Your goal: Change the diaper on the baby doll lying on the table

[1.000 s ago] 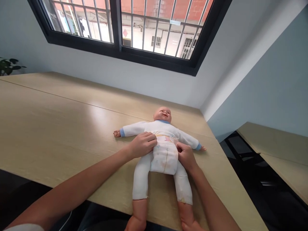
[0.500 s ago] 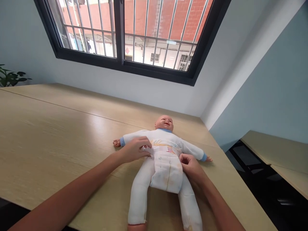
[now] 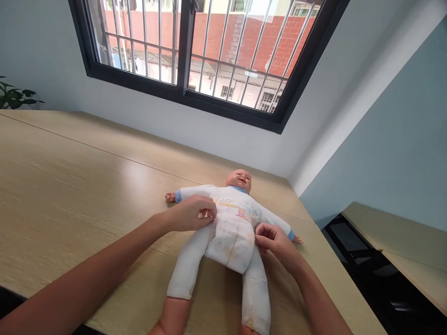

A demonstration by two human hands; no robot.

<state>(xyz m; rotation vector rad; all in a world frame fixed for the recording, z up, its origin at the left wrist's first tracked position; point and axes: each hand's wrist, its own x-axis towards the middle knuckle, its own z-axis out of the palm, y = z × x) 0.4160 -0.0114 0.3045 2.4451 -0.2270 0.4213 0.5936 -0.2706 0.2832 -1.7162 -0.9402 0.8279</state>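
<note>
A baby doll (image 3: 240, 197) lies on its back on the wooden table, arms spread, in a white suit with blue collar and cuffs. Around its hips is a white diaper (image 3: 232, 244) with a coloured print near the waist and a line down the front. My left hand (image 3: 193, 213) is closed at the diaper's left edge, fingertips pinched on its side. At the opposite edge, my right hand (image 3: 275, 239) has thumb and forefinger pinched on the diaper's side. The fingers hide the bits of material they hold.
The light wooden table (image 3: 87, 195) runs back to the wall below a barred window (image 3: 185, 56). A plant (image 3: 16, 97) stands at the far left. To the right, beyond the table's edge, is another wooden surface with a black glossy front (image 3: 370, 260).
The view has tilted slightly. The doll's legs appear shifted to the left and more of its feet end shows. Both hands stay at the diaper's sides, the left one more curled.
</note>
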